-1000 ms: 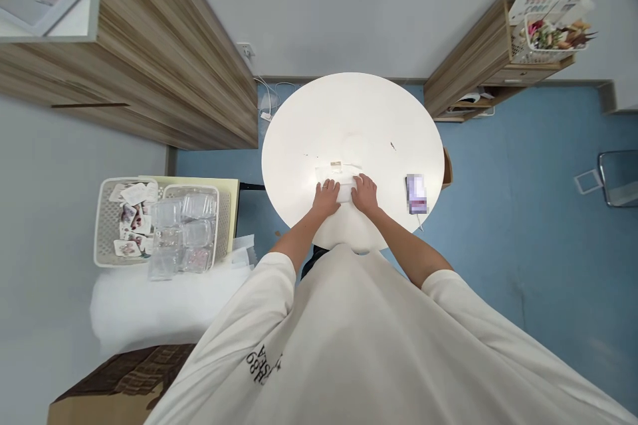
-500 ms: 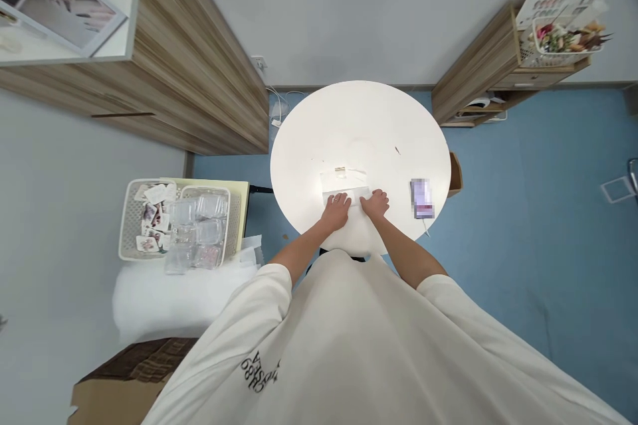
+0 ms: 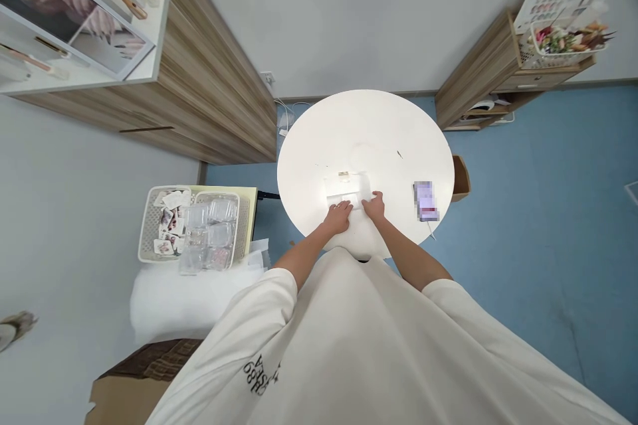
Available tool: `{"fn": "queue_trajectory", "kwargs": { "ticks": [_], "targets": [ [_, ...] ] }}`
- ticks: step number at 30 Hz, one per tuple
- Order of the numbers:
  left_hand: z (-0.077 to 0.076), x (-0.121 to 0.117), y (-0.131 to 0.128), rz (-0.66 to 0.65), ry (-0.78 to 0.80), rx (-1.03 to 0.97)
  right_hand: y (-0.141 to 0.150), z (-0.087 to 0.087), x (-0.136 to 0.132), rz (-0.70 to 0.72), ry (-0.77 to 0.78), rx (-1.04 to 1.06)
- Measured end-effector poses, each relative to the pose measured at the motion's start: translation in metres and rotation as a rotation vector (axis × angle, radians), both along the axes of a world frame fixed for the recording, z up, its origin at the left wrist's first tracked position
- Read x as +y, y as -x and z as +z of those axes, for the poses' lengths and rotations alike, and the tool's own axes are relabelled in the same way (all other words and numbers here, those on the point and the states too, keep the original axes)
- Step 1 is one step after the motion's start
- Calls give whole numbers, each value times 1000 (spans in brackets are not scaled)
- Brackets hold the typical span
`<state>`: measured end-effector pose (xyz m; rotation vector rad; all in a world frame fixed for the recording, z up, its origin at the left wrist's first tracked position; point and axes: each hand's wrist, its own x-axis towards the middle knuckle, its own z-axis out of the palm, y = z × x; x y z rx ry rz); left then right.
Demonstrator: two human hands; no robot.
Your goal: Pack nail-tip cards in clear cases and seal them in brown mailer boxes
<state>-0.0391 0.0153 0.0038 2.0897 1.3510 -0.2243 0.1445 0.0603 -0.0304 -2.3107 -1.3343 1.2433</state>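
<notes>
Sheet (image 3: 351, 199), pale, on our table (image 3: 363, 119): left hand (image 3: 339, 217) atop its near edge, fingers outstretched; right hand (image 3: 373, 206) at its right side, grip we cannot tell. Uneven pressure could, we judge, skew it.

The round counter (image 3: 349, 129) has a smooth white top with a soft sheen, and the pale sheet (image 3: 355, 186) on it looks thin and smooth, paper or plastic film, which cannot be told. The tall cabinet (image 3: 214, 73) shows streaked wood grain in a matt finish. A white basket (image 3: 151, 222) is perforated plastic; the transparent boxes (image 3: 219, 212) beside it are glossy clear plastic. The shirt (image 3: 373, 339) is soft, matt cloth, the brown box (image 3: 124, 402) dull cardboard, and the blue floor (image 3: 523, 192) smooth.
</notes>
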Motion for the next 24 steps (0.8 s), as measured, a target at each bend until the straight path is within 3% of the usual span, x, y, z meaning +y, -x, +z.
{"fn": "queue_trajectory", "kwargs": {
  "ticks": [10, 14, 18, 21, 24],
  "targets": [
    [0, 3, 9, 240, 100, -214, 29, 13, -8, 401, -88, 46],
    [-3, -4, 11, 513, 74, -317, 31, 12, -11, 574, -112, 14],
    [-5, -10, 13, 829, -34, -267, 32, 15, -15, 817, -127, -136],
    [-5, -9, 14, 1091, 79, -221, 36, 21, -18, 964, -99, -235],
    [-7, -2, 13, 1265, 231, -262, 40, 26, -18, 1040, -57, -285]
  ]
}}
